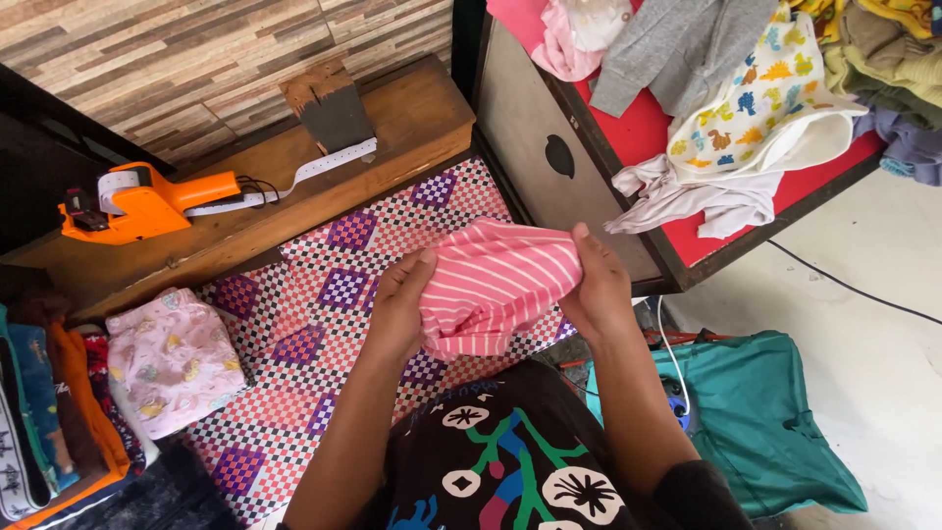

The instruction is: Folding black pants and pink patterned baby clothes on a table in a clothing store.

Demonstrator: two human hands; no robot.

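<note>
- A stack of folded clothes (44, 412) stands on edge at the far left, by the lower left corner of the checkered mat (324, 285).
- A folded pale pink printed garment (172, 358) lies on the mat's left edge, just beside that stack.
- An orange label gun (137, 201) rests on the wooden ledge (412, 113) along the mat's far edge, its white tape trailing toward a dark wooden block (329, 103).
- The left hand (397, 304) is closed on the left side of the pink striped garment (491, 285), thumb on top, fingers hidden beneath the cloth.
- The striped garment is bunched between both hands, held up over the mat's right edge and clear of it.
- The right hand (599, 290) pinches the garment's right edge, thumb pressed onto the stripes.
- Loose clothes, among them a dinosaur-print piece (756, 108), lie heaped on the red-topped table (638, 132) at upper right.
- A teal cloth (775, 422) lies on the floor at the lower right.
</note>
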